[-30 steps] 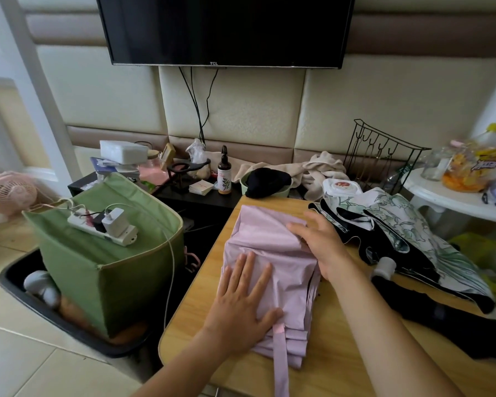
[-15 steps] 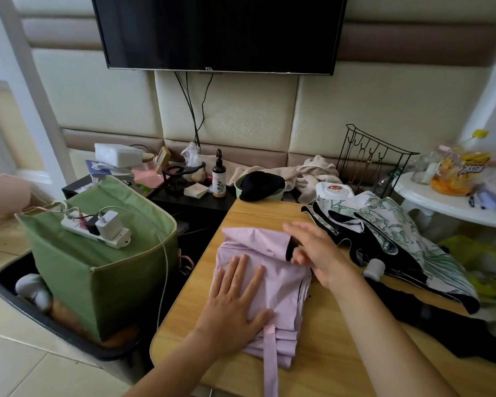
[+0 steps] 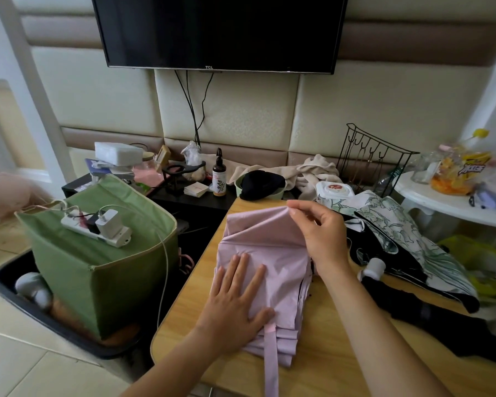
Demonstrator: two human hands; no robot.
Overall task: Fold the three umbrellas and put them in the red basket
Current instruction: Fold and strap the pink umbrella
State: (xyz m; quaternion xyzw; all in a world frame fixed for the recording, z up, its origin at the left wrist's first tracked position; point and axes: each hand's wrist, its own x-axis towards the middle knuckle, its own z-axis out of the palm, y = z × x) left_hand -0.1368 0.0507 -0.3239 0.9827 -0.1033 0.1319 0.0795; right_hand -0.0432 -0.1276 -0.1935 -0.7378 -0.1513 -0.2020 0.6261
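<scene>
A pale pink umbrella [image 3: 272,253] lies flattened on the wooden table [image 3: 327,365], its closing strap hanging over the near edge. My left hand [image 3: 235,299] presses flat on its near half with fingers spread. My right hand [image 3: 317,233] pinches a fold of pink cloth at the far edge and lifts it slightly. To the right lie a white umbrella with green leaf print [image 3: 398,233] and a black umbrella [image 3: 430,313], both loose. No red basket is in view.
A green fabric box [image 3: 98,270] carrying a power strip stands in a black tray left of the table. Bottles, cloths and a bowl crowd the far side. A wire rack [image 3: 372,159] and a white side table [image 3: 453,202] stand at the right.
My right hand has moved from the umbrella's right side up to its far edge and now pinches a fold there. My left hand stays pressed on the cloth.
</scene>
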